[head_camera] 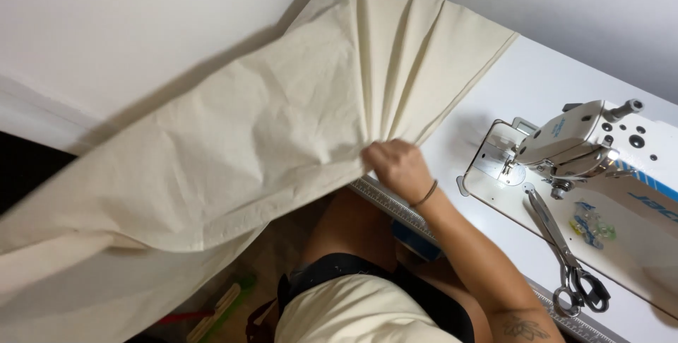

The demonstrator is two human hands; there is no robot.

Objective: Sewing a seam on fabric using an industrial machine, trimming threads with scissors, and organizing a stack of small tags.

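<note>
Blue label strip (653, 198) on white sewing machine (586, 138), right of scissors (568, 262). Right hand (397, 168) fingers clenched, pinching gathered cream fabric (268, 131) edge. Left hand unseen.

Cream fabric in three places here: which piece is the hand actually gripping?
The big sheet, bunched into pleats at the right hand and spread over the table. The shirt and lower-left fold go untouched.

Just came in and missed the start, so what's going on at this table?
A person's right hand grips a bunched edge of a large cream cloth, lifted and spread off the white table's left side. The left hand isn't visible. A sewing machine sits to the right, with scissors lying beside it.
</note>
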